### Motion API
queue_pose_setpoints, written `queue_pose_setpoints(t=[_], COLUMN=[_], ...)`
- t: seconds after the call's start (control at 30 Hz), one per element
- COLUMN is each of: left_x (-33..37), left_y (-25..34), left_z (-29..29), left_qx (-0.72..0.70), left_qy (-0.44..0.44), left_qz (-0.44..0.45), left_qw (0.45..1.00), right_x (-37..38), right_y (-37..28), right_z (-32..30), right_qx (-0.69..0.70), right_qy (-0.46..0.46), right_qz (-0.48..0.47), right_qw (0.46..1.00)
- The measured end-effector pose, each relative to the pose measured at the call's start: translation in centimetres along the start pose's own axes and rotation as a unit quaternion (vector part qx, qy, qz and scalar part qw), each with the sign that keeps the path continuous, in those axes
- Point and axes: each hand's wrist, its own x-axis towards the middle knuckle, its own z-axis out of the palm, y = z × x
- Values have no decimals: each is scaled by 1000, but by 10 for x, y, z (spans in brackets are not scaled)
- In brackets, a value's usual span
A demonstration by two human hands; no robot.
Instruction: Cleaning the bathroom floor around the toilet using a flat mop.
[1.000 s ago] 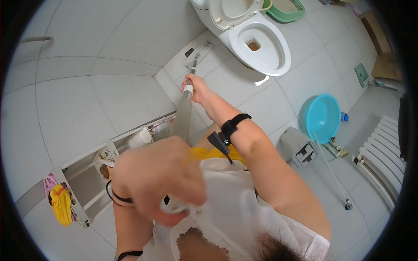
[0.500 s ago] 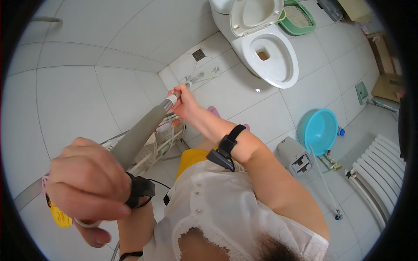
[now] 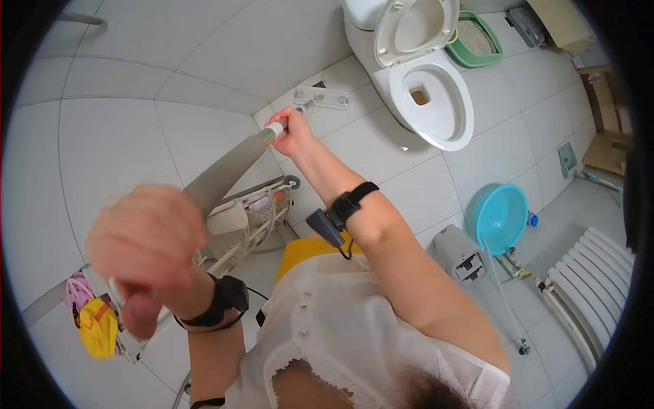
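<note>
A flat mop with a thick grey handle (image 3: 230, 165) slants away from me across the left side. My left hand (image 3: 146, 232), blurred by motion, is closed around the upper end of the handle. Lower on the pole, just past a white collar, the fingers of my right hand (image 3: 293, 131) are wrapped around it. The pole runs down to a pale, flat, rectangular mop head (image 3: 330, 97) on the tiled floor. That head lies by the wall corner, left of the toilet (image 3: 432, 102), and partly covers a dark floor drain (image 3: 319, 84).
A white wire rack (image 3: 248, 218) stands close beneath the handle. Behind the toilet is a green litter tray (image 3: 475, 41). To the right are a blue basin (image 3: 503, 218), a grey bin (image 3: 460, 252), a thin hose and a white radiator (image 3: 589, 279). A yellow cloth (image 3: 99, 327) hangs at lower left.
The mop head has slid farther away toward the wall, now over part of the drain. Both hands have moved forward with the handle, and more of the rack shows.
</note>
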Motion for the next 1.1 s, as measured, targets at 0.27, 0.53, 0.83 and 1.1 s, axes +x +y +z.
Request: queue_pose_setpoints(t=[0.27,0.53,0.83,1.1], left_x=[-21,-24,-19,-26], left_y=[1,-13,-7,4], left_z=[-7,13,-6,-21], left_qx=[-19,101,126,64], left_qy=[118,386,342,185], left_qz=[50,-51,-42,20], left_qw=[992,915,930,980], right_x=[-18,27,28,29], right_y=[-20,-14,-2,15], right_z=[22,21,21,20], right_qx=[-254,-378,-322,-166], right_qy=[53,94,27,-4], right_qz=[-47,-62,-24,-70], right_qw=[965,919,946,984])
